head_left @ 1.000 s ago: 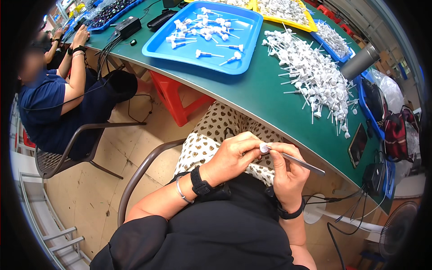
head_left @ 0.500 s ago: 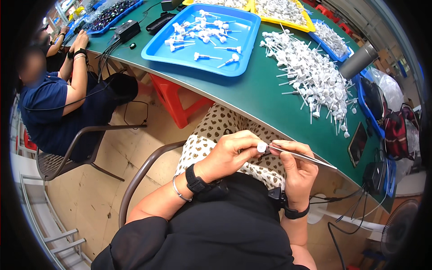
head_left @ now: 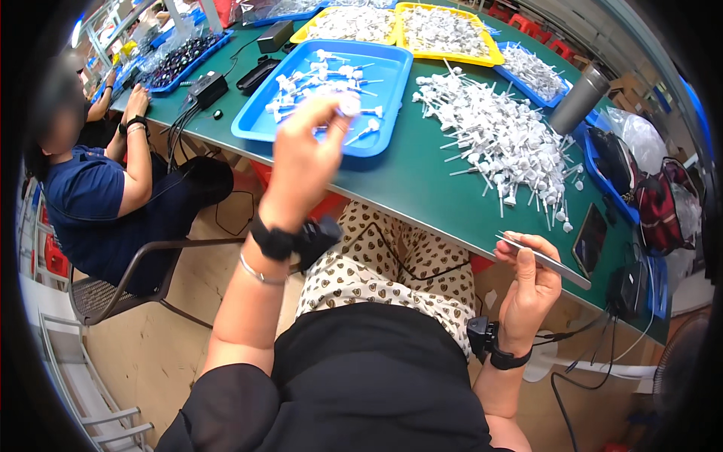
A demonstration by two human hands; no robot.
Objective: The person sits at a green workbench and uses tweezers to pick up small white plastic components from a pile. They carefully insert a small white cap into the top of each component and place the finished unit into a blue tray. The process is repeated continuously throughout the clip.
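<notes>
My left hand is raised over the near edge of a blue tray. Its fingers pinch a white plastic part with a round cap; motion blurs both. Similar parts with thin stems lie scattered in the tray, some hidden behind the hand. Near the table's front edge, my right hand is closed around slim metal tweezers, whose pointed end sticks out toward the left. A large loose pile of white stemmed parts lies on the green table beyond my right hand.
Behind the blue tray stand yellow trays full of white parts. A grey cylinder, a phone and a black adapter with cables are on the right. At the left a co-worker sits beside black boxes.
My left hand has moved away from the tweezers, up and left to the blue tray, carrying the white part. My right hand has shifted slightly right with the tweezers.
</notes>
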